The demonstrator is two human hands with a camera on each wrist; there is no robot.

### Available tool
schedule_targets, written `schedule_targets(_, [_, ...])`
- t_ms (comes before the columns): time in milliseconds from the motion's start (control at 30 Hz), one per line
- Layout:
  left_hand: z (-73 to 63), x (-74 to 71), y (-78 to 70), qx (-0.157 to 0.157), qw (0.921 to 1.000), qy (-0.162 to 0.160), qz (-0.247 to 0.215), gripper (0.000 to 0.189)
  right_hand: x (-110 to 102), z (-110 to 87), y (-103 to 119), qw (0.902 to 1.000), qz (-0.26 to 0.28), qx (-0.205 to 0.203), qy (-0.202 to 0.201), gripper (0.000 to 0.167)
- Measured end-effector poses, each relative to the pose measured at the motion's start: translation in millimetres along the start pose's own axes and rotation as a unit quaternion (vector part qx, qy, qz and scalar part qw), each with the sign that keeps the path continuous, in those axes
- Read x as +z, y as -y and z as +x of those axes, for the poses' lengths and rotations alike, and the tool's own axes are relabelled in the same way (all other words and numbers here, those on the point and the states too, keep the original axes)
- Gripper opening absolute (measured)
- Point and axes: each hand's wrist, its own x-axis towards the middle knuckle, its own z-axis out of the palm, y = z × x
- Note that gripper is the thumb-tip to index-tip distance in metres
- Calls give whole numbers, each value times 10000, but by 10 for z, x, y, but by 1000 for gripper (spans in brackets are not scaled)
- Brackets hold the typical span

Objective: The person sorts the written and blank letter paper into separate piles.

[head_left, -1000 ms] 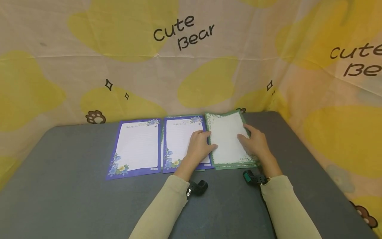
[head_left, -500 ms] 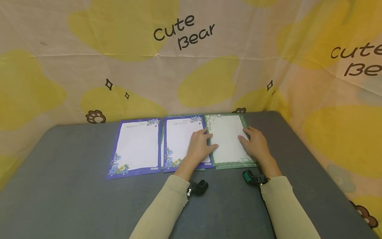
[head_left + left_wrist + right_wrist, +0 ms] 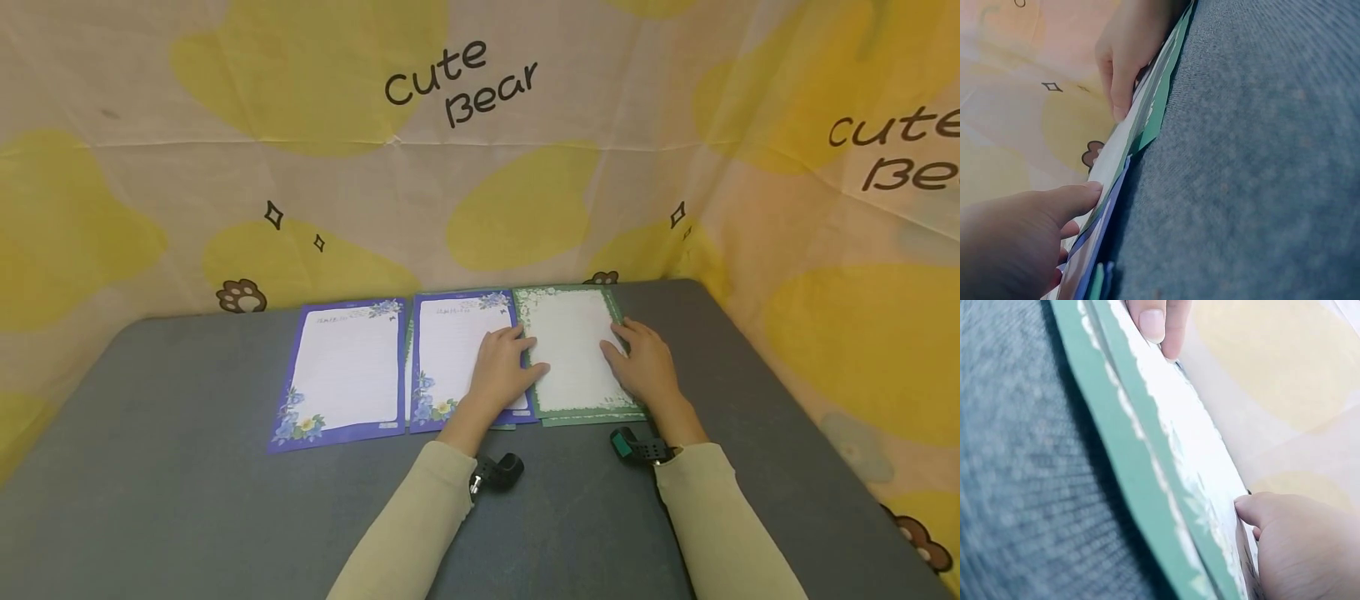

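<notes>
A green-bordered sheet of paper (image 3: 570, 354) lies on the right, over another green-edged sheet that shows along its bottom. My left hand (image 3: 501, 367) rests across the middle purple-bordered sheet (image 3: 450, 342), its fingertips and thumb on the green sheet's left edge. At that sheet's right edge is my right hand (image 3: 647, 362), thumb on top and fingers along the side. In the left wrist view, the left thumb (image 3: 1079, 199) presses on the paper. The right thumb (image 3: 1254, 507) touches the white face in the right wrist view; its other fingers are mostly hidden.
Farther left lies another purple-bordered sheet (image 3: 348, 367) with blue flowers. Green edges show beneath the middle purple sheet. All the papers are on a dark grey table (image 3: 187, 500), near its back edge. A yellow patterned cloth (image 3: 517, 200) hangs behind and at the right.
The top green sheet's far end has come down and now lies flat, more in line with the sheet beneath. Both hands have stayed almost in place.
</notes>
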Motion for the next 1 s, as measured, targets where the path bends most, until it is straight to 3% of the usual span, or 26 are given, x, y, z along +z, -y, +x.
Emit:
schedule_targets(333, [16, -67, -15, -2, 9995, -210, -255, 51, 11, -1, 13, 10000, 33, 39, -65, 52])
schedule_targets(567, [-16, -244, -57, 118, 9994, -150, -295, 54, -19, -16, -21, 9999, 65, 69, -101, 52])
schedule_targets(800, [-133, -519, 114, 1, 9999, -7, -143, 59, -35, -10, -35, 9999, 13, 34, -106, 53])
schedule_targets(1000, [-367, -793, 397, -106, 9998, 52, -157, 60, -4, -10, -27, 9999, 21, 4, -98, 53])
